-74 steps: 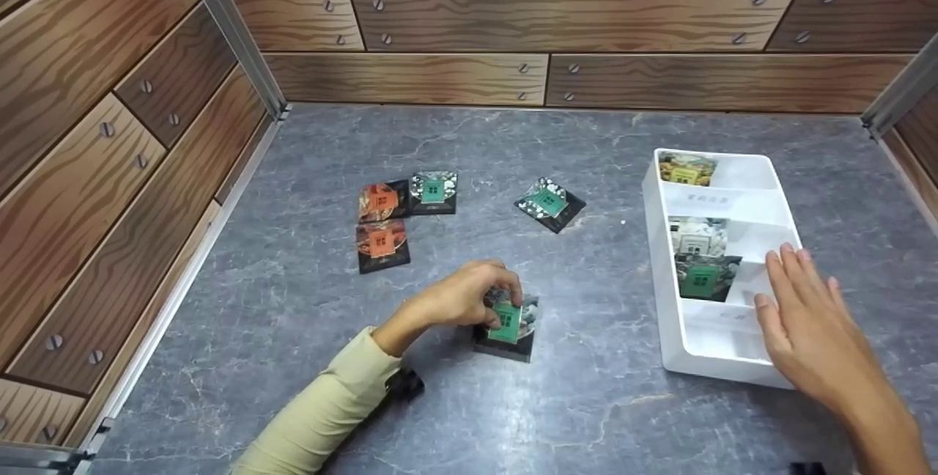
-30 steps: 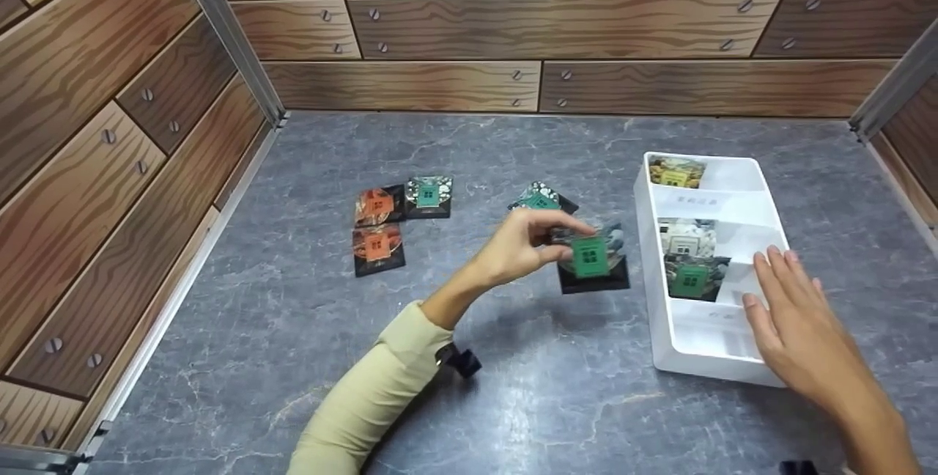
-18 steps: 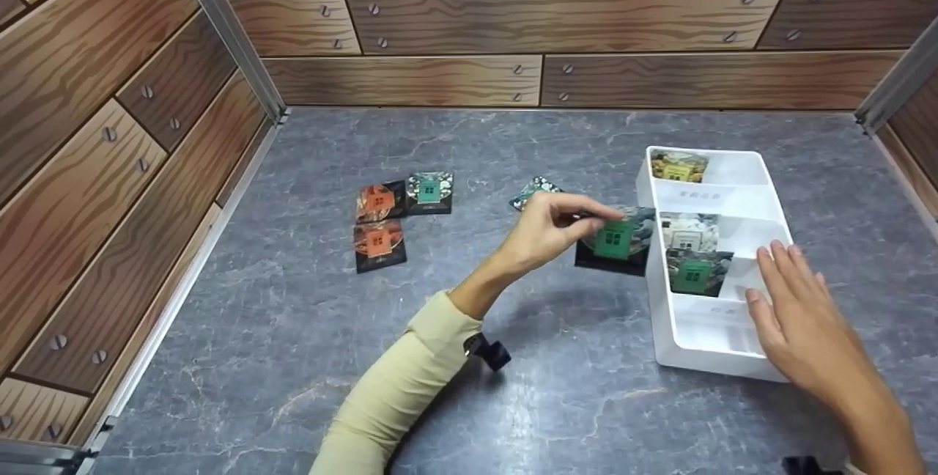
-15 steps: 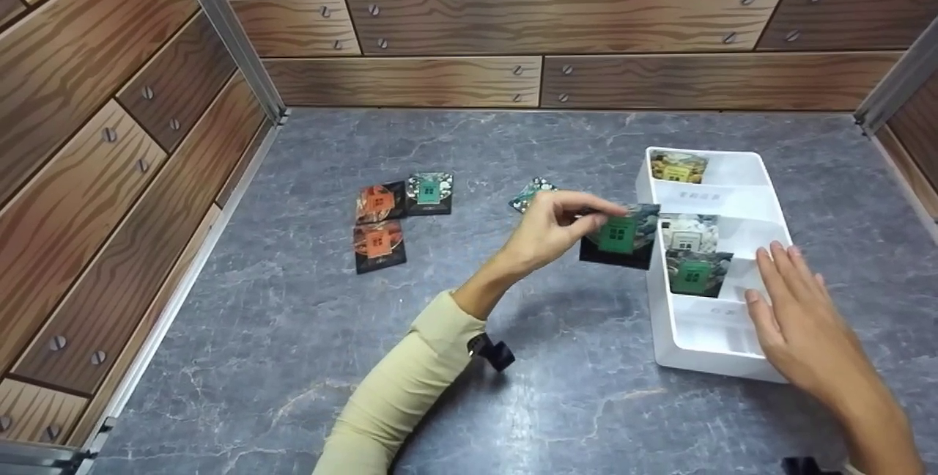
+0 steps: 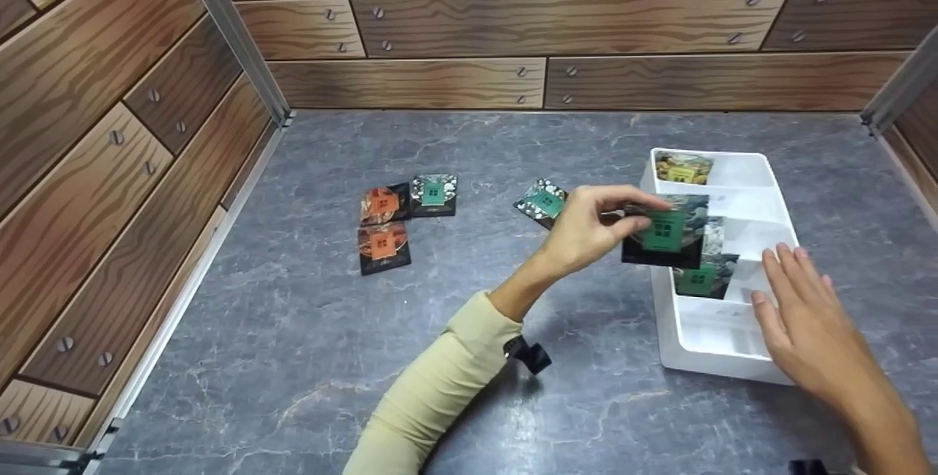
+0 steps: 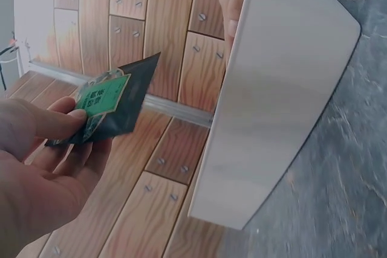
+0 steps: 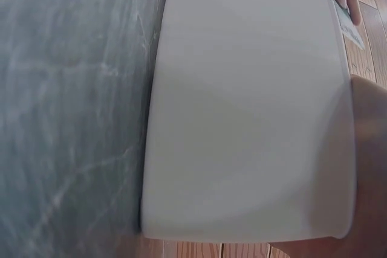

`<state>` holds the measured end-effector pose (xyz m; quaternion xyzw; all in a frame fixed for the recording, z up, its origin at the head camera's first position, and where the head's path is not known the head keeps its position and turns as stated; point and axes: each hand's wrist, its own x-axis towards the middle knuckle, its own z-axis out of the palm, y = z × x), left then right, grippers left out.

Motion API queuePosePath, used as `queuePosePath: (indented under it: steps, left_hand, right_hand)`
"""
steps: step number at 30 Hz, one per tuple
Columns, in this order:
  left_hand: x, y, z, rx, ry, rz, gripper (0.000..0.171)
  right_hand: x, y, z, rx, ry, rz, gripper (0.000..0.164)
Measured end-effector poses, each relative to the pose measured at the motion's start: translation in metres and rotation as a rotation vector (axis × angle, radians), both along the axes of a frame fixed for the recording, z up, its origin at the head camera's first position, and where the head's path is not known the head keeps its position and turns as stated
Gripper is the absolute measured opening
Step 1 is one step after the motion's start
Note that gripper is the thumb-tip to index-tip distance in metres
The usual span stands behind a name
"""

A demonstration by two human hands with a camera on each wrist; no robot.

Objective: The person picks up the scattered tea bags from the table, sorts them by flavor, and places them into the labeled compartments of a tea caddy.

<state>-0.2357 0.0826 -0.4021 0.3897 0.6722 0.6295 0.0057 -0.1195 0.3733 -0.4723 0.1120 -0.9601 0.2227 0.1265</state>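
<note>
My left hand (image 5: 586, 233) pinches a flat square sachet with a green label (image 5: 663, 232) between thumb and fingers, above the left rim of a white divided box (image 5: 703, 359). In the left wrist view the sachet (image 6: 130, 101) tilts up from the fingertips, beside the box's outer wall (image 6: 272, 101). My right hand (image 5: 813, 314) lies over the box's right rim, fingers straight. Inside the box are a yellow-label sachet (image 5: 683, 168) at the back, a pale one (image 5: 713, 232) partly hidden by the held sachet, and a green-label one (image 5: 700, 281).
Two orange-label sachets (image 5: 383, 246) and a flower-patterned sachet with a teal label (image 5: 434, 195) lie grouped at left on the grey marbled table (image 5: 293, 358). Another flowered sachet (image 5: 542, 200) is partly behind my left hand. Wood-patterned walls (image 5: 447, 28) enclose the table.
My left hand has lifted the green-label sachet from the middle of the table and carried it right, over the box's left rim. My right hand has stayed on the box.
</note>
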Motion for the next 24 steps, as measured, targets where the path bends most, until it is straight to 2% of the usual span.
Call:
queuePosePath:
  steps: [8,15,19,24]
  left_hand:
    - [-0.003,0.019,0.004,-0.036,0.052,0.025,0.023]
    - [-0.005,0.04,0.002,-0.086,0.031,0.007,0.023]
    - [-0.003,0.048,-0.003,-0.104,0.032,0.014,0.022]
    - [0.002,0.055,-0.009,-0.16,-0.011,0.032,0.027]
  right_hand:
    - [-0.003,-0.006,-0.001,-0.006,-0.005,0.0,0.057]
    - [-0.001,-0.003,-0.001,0.0,0.023,-0.023,0.056]
    - [0.0,0.001,-0.002,0.015,0.04,-0.025,0.056]
    - [-0.002,0.0,-0.002,0.025,0.04,-0.025,0.055]
